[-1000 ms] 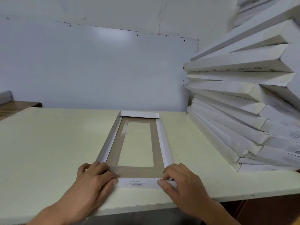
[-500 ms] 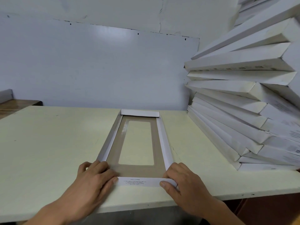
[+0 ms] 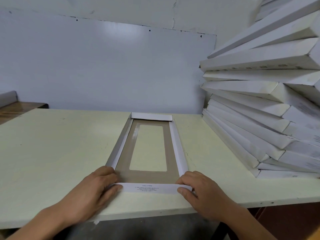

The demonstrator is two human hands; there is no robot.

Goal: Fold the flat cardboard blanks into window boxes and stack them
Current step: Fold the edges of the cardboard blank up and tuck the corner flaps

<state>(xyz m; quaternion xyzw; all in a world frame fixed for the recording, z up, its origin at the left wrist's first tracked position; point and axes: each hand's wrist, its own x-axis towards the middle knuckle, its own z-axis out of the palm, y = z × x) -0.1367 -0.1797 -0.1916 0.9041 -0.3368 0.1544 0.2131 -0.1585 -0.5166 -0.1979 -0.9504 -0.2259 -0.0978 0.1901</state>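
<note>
So the brown cardboard blank with the clear rectangular window (image 3: 148, 154) lies flat near the front edge of the pale yellow surface (image 3: 52, 153), long side walls half up. The left hand (image 3: 97, 189) and right hand (image 3: 199, 189) each pinch a corner of the printed white end flap (image 3: 149, 187). Risk as I see it: uneven pressure creases that flap crooked, or the side walls flop outward. Also that leaning stack of finished white boxes (image 3: 259, 110) looks ready to slide.
</note>
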